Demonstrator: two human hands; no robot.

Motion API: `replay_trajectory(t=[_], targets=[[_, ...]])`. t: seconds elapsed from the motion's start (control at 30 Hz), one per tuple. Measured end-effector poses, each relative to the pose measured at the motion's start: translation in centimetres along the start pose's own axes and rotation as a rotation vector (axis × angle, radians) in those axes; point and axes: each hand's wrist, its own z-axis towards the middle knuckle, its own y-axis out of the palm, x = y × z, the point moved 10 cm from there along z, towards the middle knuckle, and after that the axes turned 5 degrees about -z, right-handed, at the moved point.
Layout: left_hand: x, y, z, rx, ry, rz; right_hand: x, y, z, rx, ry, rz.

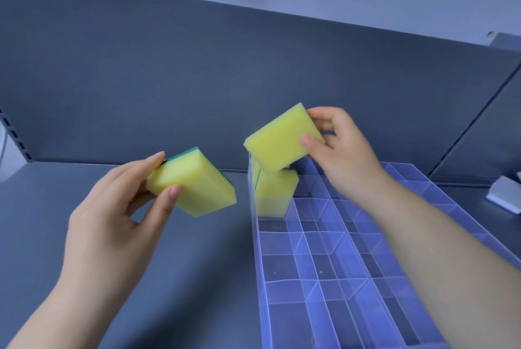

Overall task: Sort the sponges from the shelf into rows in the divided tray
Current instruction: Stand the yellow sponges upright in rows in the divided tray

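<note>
We saw bare grey shelf left of the clear divided tray, open for a hand. Tray's far-left cell was blocked by upright sponges; other visible cells stood open from above. The back panel closed the far side; a white block sat right of the tray, apart.

Our left hand pinches a green-backed sponge at ten o'clock from the clear divided tray. Our right hand holds a second sponge tilted above the tray's eleven o'clock corner, where a third sponge stands upright.
</note>
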Motion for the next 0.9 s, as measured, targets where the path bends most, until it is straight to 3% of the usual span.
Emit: replay_trajectory(t=[0.1,0.3,0.47,0.63,0.9], targets=[[0.1,-0.3,0.0,0.001,0.020,-0.009,-1.8,-1.4,-0.4,-0.064,-0.120,-0.148],[0.2,0.0,-0.5,-0.015,0.033,-0.013,-0.9,-0.4,-2.7,-0.238,-0.168,-0.216],[0.5,-0.1,-0.4,-0.014,0.044,-0.024,-0.1,1.3,-2.9,-0.276,-0.170,-0.229],[0.6,-0.4,-0.4,-0.018,0.055,-0.012,0.8,2.1,-3.0,-0.294,-0.219,-0.465],[0.5,0.2,-0.6,-0.028,0.046,-0.020,-0.4,3.4,-3.3,-0.291,-0.353,-0.636]])
